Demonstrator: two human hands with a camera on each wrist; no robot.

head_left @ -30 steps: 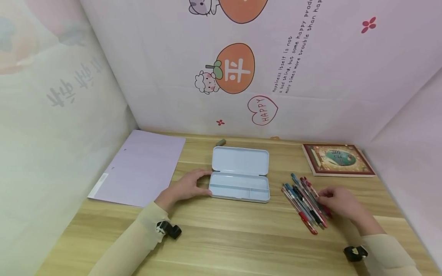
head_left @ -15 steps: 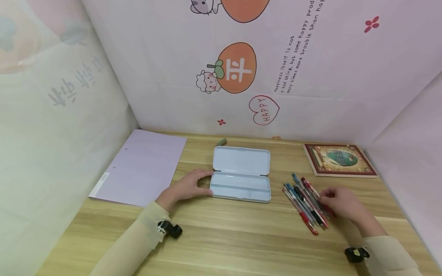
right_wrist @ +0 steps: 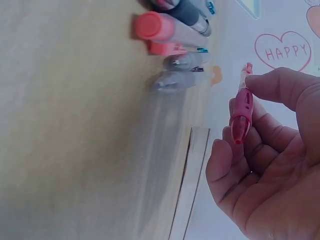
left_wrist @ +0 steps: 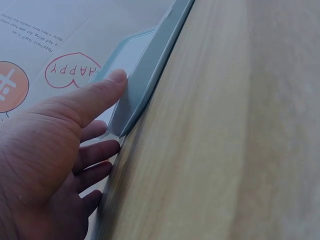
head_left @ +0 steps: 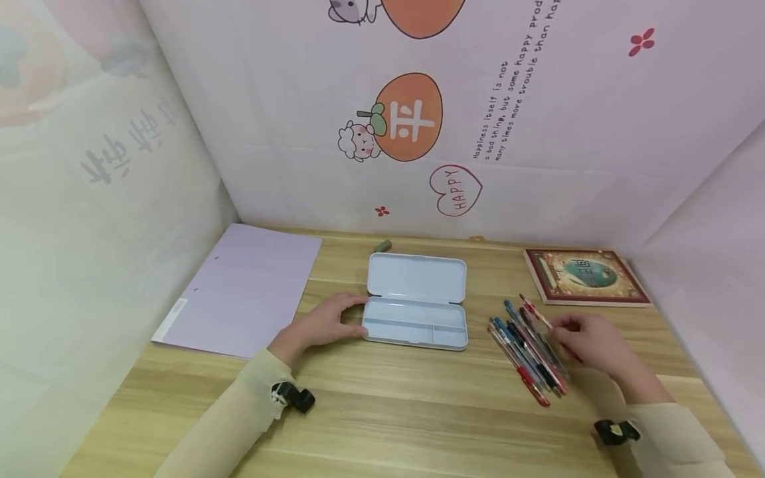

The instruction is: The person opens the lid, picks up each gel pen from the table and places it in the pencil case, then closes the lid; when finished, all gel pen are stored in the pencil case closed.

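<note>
A light blue pencil case (head_left: 394, 330) lies with its lid (head_left: 416, 277) folded back, its compartments bare. My left hand (head_left: 325, 320) holds the case's left end, thumb at the front corner and a finger at the back. In the left wrist view the thumb (left_wrist: 105, 95) presses the case's side, and the other fingers are bent loosely behind. To the right, my right hand (head_left: 592, 342) pinches a red-and-white pen (head_left: 536, 312) between thumb and fingers. Its pink grip and red tip (right_wrist: 243, 112) face the right wrist camera. Beside it several pens (head_left: 526, 358) lie in a loose bundle.
A lilac folder (head_left: 251, 285) lies at the left. At the back right is a book (head_left: 588, 275) with an ornate cover. Behind the lid sits a small green block (head_left: 383, 246). Printed cloth walls (head_left: 287, 133) enclose the table on the sides and back.
My right hand has lifted the red-and-white pen slightly away from the bundle, to the right. My left hand has stayed at the pencil case.
</note>
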